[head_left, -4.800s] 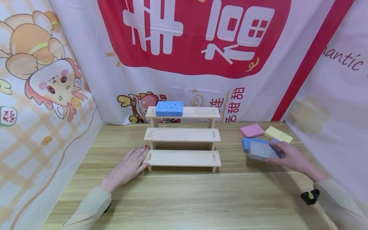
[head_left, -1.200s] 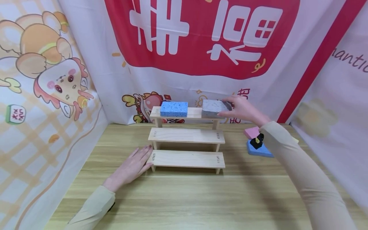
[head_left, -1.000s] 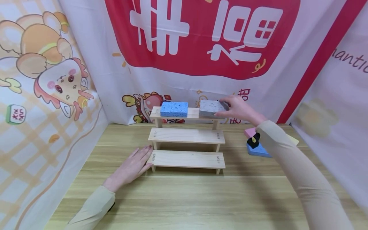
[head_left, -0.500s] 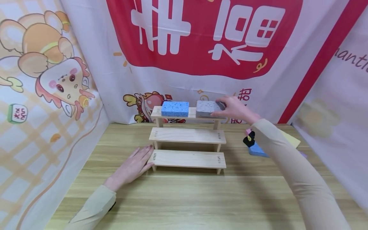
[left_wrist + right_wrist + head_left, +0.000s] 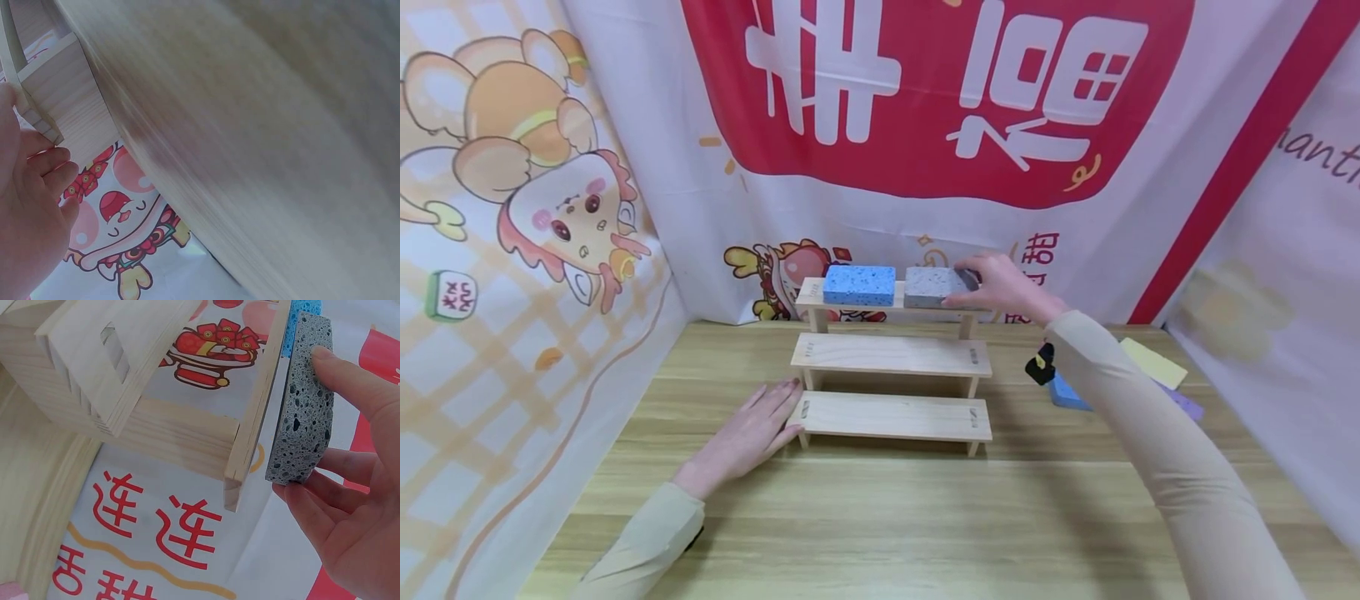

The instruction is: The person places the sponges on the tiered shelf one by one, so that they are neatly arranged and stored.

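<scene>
My right hand [image 5: 1003, 283] pinches a grey speckled sponge [image 5: 927, 286] by its right end at the top tier of a three-tier wooden stand [image 5: 891, 353]. In the right wrist view the thumb lies on one face of the grey sponge [image 5: 301, 406], fingers around its end, and the sponge is right along the top board [image 5: 255, 419]. To its left a blue sponge [image 5: 859, 286] sits on the same tier, a narrow gap between them. Fingers nearly straight, my left hand [image 5: 741, 437] touches the left end of the lowest tier.
More sponges lie on the wooden table [image 5: 865, 525] at the right: a blue one [image 5: 1067, 393], a yellow one [image 5: 1153, 362] and a purple one [image 5: 1183, 402], partly hidden by the right sleeve. Printed cloth [image 5: 925, 217] hangs behind and on both sides.
My right hand has carried the grey sponge from the group at the right up to the top tier, then shifted it left toward the blue sponge. The left hand keeps its place.
</scene>
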A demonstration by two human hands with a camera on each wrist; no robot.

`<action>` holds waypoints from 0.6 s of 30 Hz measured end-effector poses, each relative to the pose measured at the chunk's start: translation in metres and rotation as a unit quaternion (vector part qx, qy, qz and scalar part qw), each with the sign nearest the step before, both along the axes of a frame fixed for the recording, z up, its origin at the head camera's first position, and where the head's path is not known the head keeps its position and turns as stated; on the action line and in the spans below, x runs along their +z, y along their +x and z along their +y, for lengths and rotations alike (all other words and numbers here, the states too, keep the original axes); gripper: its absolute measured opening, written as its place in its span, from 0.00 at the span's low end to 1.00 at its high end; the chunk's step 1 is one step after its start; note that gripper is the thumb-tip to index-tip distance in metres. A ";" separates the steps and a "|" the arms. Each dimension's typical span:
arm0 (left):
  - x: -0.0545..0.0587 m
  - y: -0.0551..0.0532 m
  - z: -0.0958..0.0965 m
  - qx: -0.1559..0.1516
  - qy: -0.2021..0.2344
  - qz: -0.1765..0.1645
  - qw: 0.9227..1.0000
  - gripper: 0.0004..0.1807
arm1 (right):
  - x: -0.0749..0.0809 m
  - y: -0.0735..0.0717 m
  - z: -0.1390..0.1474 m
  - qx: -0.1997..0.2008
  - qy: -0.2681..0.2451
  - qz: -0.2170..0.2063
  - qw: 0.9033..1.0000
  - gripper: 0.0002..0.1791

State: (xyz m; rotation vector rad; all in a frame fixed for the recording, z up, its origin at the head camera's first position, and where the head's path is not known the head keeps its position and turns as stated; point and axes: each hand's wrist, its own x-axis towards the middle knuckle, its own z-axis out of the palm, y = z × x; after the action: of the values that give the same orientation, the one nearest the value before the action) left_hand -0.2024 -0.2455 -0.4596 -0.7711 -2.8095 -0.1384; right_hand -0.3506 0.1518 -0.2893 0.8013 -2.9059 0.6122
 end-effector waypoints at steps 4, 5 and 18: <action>0.000 0.000 0.000 0.001 -0.002 -0.001 1.000 0.36 | -0.001 -0.002 -0.003 0.004 -0.001 0.008 1.000 0.40; -0.001 0.000 0.000 0.002 -0.004 -0.002 1.000 0.36 | -0.002 -0.002 -0.003 0.005 -0.002 0.011 1.000 0.40; -0.001 0.000 -0.001 0.000 -0.004 0.007 1.000 0.36 | -0.004 -0.003 -0.010 0.011 -0.004 0.004 1.000 0.40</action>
State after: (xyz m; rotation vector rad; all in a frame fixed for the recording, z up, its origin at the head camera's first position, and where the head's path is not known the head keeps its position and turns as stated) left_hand -0.2027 -0.2462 -0.4609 -0.7720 -2.7975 -0.1223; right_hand -0.3534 0.1421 -0.2934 0.8334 -2.8884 0.6216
